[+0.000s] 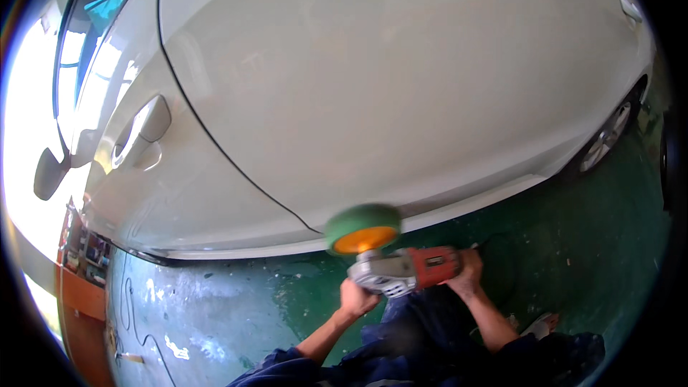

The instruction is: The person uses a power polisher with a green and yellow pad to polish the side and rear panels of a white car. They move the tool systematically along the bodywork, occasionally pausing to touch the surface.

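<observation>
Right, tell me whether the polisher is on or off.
The polisher appears to be on: its green pad is smeared as if spinning, while its red housing looks sharper.

The polisher (413, 270) has a red body and a silver-grey head, its pad (365, 218) green around an orange centre (369, 239). The car (401, 93) is plain off-white with a black door seam. Navy sleeves (287, 368) show against a green floor (244, 294) flecked with white.
</observation>
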Tool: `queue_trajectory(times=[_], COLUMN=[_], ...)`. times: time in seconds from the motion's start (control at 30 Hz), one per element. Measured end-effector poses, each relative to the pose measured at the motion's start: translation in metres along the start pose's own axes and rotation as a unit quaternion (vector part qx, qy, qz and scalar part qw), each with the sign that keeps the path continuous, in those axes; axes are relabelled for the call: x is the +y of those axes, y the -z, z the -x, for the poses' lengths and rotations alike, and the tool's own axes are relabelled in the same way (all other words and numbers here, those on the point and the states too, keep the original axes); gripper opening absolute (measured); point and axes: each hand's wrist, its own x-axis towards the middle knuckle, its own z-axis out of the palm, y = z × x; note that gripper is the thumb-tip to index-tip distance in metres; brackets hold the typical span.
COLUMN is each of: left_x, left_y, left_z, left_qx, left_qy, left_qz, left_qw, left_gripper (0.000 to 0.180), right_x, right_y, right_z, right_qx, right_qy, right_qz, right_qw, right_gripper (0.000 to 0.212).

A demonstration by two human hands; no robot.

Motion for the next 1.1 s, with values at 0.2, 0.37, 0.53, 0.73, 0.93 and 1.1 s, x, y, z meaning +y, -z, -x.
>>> queue_trajectory(times=[0.2, 0.37, 0.53, 0.73, 0.93, 1.1], left_x=[-0.046, -0.034, 0.045, 0.188, 0.287, 0.370], left_y=[0.048, 0.042, 0.016, -0.058, -0.114, -0.100], left_z=[0.034, 0.025, -0.022, -0.140, -0.193, -0.235], left_qx=[0.088, 0.092, -0.185, -0.509, -0.621, -0.640], left_qy=[0.063, 0.139, 0.044, 0.017, 0.163, 0.185], left_qz=[0.084, 0.384, -0.113, 0.002, 0.324, 0.486], left_qw=[0.991, 0.908, 0.975, 0.861, 0.695, 0.566], left_gripper=[0.037, 0.043, 0.036, 0.039, 0.020, 0.039], right_x=[-0.039, -0.029, 0.016, 0.101, 0.119, 0.136], right_y=[-0.064, -0.077, -0.058, -0.066, 0.031, 0.107], right_z=[0.001, 0.024, 0.066, 0.097, 0.040, -0.018], right_qx=[-0.048, -0.028, -0.017, 0.108, 0.175, 0.221], right_qy=[0.048, -0.049, -0.259, -0.437, -0.390, -0.412], right_qz=[-0.061, -0.111, -0.144, -0.428, -0.286, -0.167], right_qw=[0.996, 0.992, 0.955, 0.783, 0.858, 0.868], right_gripper=[0.033, 0.028, 0.040, 0.048, 0.043, 0.035])
